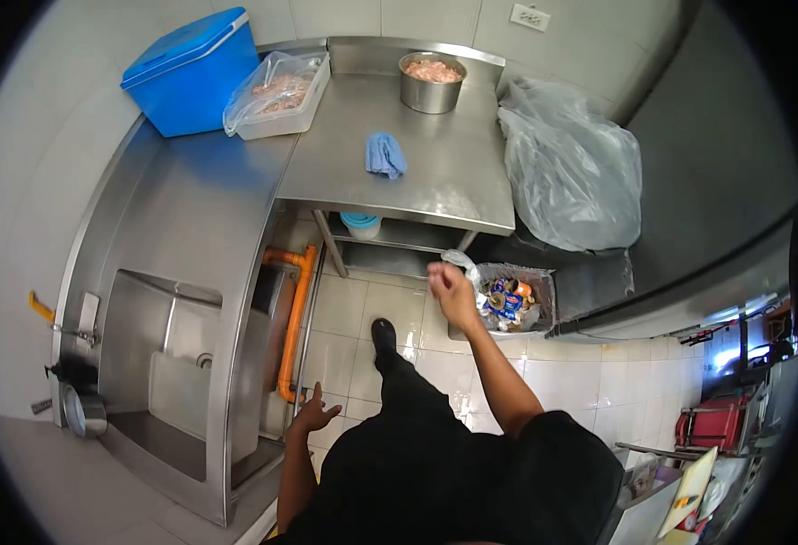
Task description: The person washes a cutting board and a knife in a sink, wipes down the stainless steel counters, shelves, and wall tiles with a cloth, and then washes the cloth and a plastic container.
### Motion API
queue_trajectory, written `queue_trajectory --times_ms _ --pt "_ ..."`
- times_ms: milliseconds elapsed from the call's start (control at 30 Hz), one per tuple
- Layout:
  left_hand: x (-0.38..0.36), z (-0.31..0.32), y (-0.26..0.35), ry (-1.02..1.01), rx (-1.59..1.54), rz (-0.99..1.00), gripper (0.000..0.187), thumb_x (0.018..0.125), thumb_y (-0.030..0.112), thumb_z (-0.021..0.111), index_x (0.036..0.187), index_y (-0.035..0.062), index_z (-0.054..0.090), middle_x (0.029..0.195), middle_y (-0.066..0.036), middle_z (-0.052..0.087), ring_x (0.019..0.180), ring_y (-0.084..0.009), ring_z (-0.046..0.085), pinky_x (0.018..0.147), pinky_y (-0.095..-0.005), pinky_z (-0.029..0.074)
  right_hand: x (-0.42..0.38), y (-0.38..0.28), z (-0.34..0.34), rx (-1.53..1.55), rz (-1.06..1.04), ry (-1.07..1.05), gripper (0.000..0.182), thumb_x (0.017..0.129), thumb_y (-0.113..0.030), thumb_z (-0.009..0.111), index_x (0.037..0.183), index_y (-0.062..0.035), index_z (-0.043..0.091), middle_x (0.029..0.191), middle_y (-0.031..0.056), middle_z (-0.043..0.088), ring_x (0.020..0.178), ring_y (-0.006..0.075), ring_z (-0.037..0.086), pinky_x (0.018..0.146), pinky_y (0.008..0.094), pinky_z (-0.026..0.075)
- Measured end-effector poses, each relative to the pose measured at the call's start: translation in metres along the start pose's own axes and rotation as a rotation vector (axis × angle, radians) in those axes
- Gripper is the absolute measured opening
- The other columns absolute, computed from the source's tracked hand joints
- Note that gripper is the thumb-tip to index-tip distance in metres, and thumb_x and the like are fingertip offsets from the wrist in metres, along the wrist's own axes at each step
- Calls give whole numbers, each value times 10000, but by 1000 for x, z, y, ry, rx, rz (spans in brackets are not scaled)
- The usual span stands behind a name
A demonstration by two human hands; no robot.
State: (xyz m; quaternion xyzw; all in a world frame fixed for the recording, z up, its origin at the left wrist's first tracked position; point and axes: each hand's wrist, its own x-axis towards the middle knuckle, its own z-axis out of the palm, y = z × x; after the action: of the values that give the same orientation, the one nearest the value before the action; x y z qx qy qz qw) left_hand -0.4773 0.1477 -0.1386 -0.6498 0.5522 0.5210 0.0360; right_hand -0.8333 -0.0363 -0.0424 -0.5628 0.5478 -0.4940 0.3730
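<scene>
My right hand (454, 292) is raised beside the open bin (546, 300), its fingers curled; whether something small is between them cannot be made out. The bin holds mixed rubbish. Low at my left side, my left hand (315, 413) has its fingers spread, with nothing in it, near an orange pipe (290, 336). On the steel table (335, 168) ahead lies a folded blue cloth (385, 155). Behind it stands a steel pot (431, 93) of pinkish minced meat. A white tub (303, 116) with meat under clear plastic is at the table's left.
A blue cooler (190, 82) stands at the back left, above a steel sink (176, 363). A large plastic-covered object (571, 173) is right of the table. Below the table, a shelf holds a blue-lidded container (361, 227). A dark appliance (708, 163) borders the right.
</scene>
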Motion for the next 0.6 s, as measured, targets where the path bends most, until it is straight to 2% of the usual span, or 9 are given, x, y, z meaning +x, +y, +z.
queue_trajectory --times_ms 133,167,300,333,367,400,467,533,600 --pt "44 -52 65 -58 68 11 898 789 502 615 1381 -40 212 1181 -261 533 1119 -360 518 929 -392 413 138 -8 21 -1 24 120 173 851 -111 577 961 22 601 702 60 563 604 98 527 564 247 434" --pt "52 -69 86 -60 117 71 830 821 470 593 1385 -17 226 1150 -229 561 1021 -321 583 875 -373 448 170 -16 25 -42 14 156 184 845 -122 590 960 21 603 712 68 569 614 109 532 574 250 436" --pt "79 -147 187 46 -338 269 570 908 271 538 1375 36 310 938 -112 614 755 -149 627 699 -275 481 276 -33 56 -440 -407 248 350 789 -191 653 1078 -15 563 1008 173 553 932 289 541 779 357 450" --pt "83 -164 219 193 -391 329 404 913 243 538 1236 6 485 789 -64 576 664 -111 583 632 -244 459 290 -33 63 -436 -398 258 350 789 -191 653 1078 -15 563 1008 173 553 932 289 541 779 357 450" --pt "97 -182 232 184 -376 327 404 913 243 538 1236 6 485 789 -64 576 664 -111 583 632 -244 459 301 -34 70 -514 -281 91 384 774 -203 662 1097 -27 553 1022 182 550 965 298 527 821 376 429" --pt "109 -197 244 236 -386 350 315 912 237 534 1114 -5 540 747 -47 557 625 -101 550 601 -238 445 310 -32 70 -586 -159 -77 419 759 -215 670 1117 -39 542 1035 190 548 998 308 513 863 395 408" --pt "133 -222 274 421 -353 362 250 905 208 522 816 -14 595 650 -1 508 555 -73 468 518 -225 395 317 -8 72 -533 -151 -92 379 741 -172 662 1078 -36 555 1009 191 542 960 322 517 833 396 425" --pt "158 -247 292 448 -292 401 235 899 208 521 820 1 600 635 9 494 546 -66 451 504 -224 381 316 8 66 -483 -159 -119 340 723 -128 654 1038 -32 569 982 192 536 923 336 521 803 397 442" --pt "181 -269 312 482 -238 435 221 893 207 520 823 15 604 620 19 480 538 -59 434 491 -222 366 306 5 36 -293 -177 79 286 705 -84 631 978 -22 577 884 173 535 829 310 534 738 384 452"
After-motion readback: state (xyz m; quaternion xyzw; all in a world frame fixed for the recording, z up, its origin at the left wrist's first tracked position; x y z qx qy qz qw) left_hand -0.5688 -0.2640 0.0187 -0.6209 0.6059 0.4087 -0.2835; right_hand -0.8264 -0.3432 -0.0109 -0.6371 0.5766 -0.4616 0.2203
